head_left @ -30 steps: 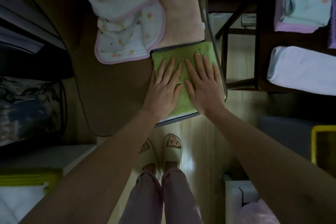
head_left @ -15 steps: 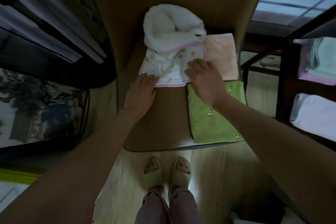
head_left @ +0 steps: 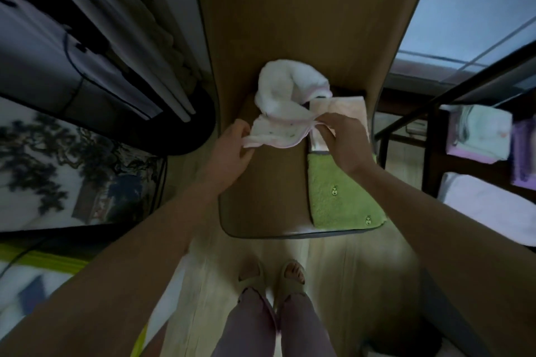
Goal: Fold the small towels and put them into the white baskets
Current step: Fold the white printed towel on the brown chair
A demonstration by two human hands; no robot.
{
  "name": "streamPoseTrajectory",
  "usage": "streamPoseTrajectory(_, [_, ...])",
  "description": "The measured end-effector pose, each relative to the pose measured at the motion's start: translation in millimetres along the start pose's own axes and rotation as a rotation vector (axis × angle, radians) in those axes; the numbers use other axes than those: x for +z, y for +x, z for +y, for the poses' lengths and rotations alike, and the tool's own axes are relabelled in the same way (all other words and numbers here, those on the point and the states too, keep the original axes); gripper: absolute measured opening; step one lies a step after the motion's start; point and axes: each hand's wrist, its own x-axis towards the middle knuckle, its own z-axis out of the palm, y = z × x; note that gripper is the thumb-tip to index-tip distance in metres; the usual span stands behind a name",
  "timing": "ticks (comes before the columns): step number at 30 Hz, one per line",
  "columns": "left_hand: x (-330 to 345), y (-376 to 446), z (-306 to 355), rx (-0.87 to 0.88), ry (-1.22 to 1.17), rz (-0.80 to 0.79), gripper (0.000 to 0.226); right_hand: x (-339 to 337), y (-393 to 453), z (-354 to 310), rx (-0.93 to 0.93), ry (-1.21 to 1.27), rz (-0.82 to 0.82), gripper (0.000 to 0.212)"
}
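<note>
A white towel with pink trim (head_left: 282, 101) lies crumpled on the brown table (head_left: 269, 197). My left hand (head_left: 232, 151) pinches its near left corner and my right hand (head_left: 343, 142) pinches its near right corner, lifting the front edge off the table. A folded green towel (head_left: 342, 197) lies flat at the table's near right corner. A folded peach towel (head_left: 348, 107) sits behind it, partly hidden by my right hand.
A dark shelf rack (head_left: 435, 136) stands to the right and holds folded towels (head_left: 478, 136) and a white folded cloth (head_left: 493, 206). Curtains (head_left: 101, 38) and a patterned panel (head_left: 72, 168) are on the left. My feet in slippers (head_left: 272, 278) stand on the wooden floor.
Both hands left the green towel, moved back to the white pink-trimmed towel, took its two near corners and raised its front edge. The camera tilted up.
</note>
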Motion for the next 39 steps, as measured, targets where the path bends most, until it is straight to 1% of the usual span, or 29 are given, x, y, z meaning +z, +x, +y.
streamPoseTrajectory(3, [-51, -3, 37, 0.071, 0.070, 0.024, 0.008, -41, -4, -30, 0.047, -0.049, 0.016, 0.024])
streamPoseTrajectory(7, [-114, -12, 96, 0.132, 0.008, 0.096, 0.016, -103, -8, -75, 0.097, -0.089, 0.173, 0.023])
streamPoseTrajectory(10, [-160, -16, 141, 0.181, -0.048, 0.208, 0.018, -148, -7, -107, 0.131, -0.146, 0.236, 0.023])
streamPoseTrajectory(12, [-188, -22, 167, 0.221, -0.108, 0.269, 0.017, -177, -7, -126, 0.126, -0.160, 0.268, 0.022])
streamPoseTrajectory(14, [-212, -29, 191, 0.252, -0.174, 0.318, 0.019, -207, -7, -145, 0.103, -0.148, 0.343, 0.023])
streamPoseTrajectory(15, [-222, -33, 202, 0.272, -0.191, 0.363, 0.019, -221, -7, -155, 0.094, -0.129, 0.390, 0.023])
streamPoseTrajectory(17, [-238, -41, 224, 0.306, -0.203, 0.511, 0.019, -247, -7, -173, 0.081, -0.075, 0.476, 0.022])
streamPoseTrajectory(18, [-243, -46, 232, 0.302, -0.214, 0.556, 0.018, -256, -8, -179, 0.078, -0.036, 0.492, 0.021])
streamPoseTrajectory(19, [-246, -51, 237, 0.297, -0.214, 0.538, 0.016, -263, -9, -184, 0.085, -0.003, 0.479, 0.022])
streamPoseTrajectory(20, [-248, -57, 241, 0.294, -0.181, 0.449, 0.016, -268, -12, -186, 0.114, 0.011, 0.424, 0.023])
streamPoseTrajectory(21, [-248, -62, 242, 0.277, -0.117, 0.327, 0.016, -272, -16, -187, 0.154, -0.002, 0.334, 0.024])
streamPoseTrajectory(22, [-248, -67, 241, 0.245, -0.053, 0.245, 0.016, -275, -20, -185, 0.188, -0.033, 0.255, 0.024])
streamPoseTrajectory(23, [-249, -72, 240, 0.225, -0.026, 0.233, 0.015, -279, -25, -184, 0.209, -0.061, 0.227, 0.023])
streamPoseTrajectory(26, [-262, -85, 249, 0.246, -0.026, 0.347, 0.014, -293, -36, -188, 0.232, -0.106, 0.278, 0.026])
streamPoseTrajectory(28, [-270, -92, 257, 0.283, 0.057, 0.340, 0.022, -300, -41, -194, 0.220, -0.108, 0.245, 0.034])
streamPoseTrajectory(30, [-275, -98, 262, 0.288, 0.052, 0.237, 0.031, -305, -47, -200, 0.187, -0.035, 0.146, 0.037])
streamPoseTrajectory(31, [-278, -100, 264, 0.282, 0.038, 0.180, 0.031, -306, -50, -202, 0.168, 0.008, 0.106, 0.036])
streamPoseTrajectory(33, [-280, -102, 266, 0.268, 0.011, 0.106, 0.029, -310, -56, -205, 0.144, 0.088, 0.070, 0.036])
streamPoseTrajectory(36, [-274, -107, 266, 0.254, -0.077, 0.003, 0.030, -310, -63, -205, 0.164, 0.207, 0.027, 0.037])
streamPoseTrajectory(39, [-262, -112, 259, 0.215, -0.078, -0.188, 0.036, -308, -70, -198, 0.161, 0.226, -0.033, 0.035])
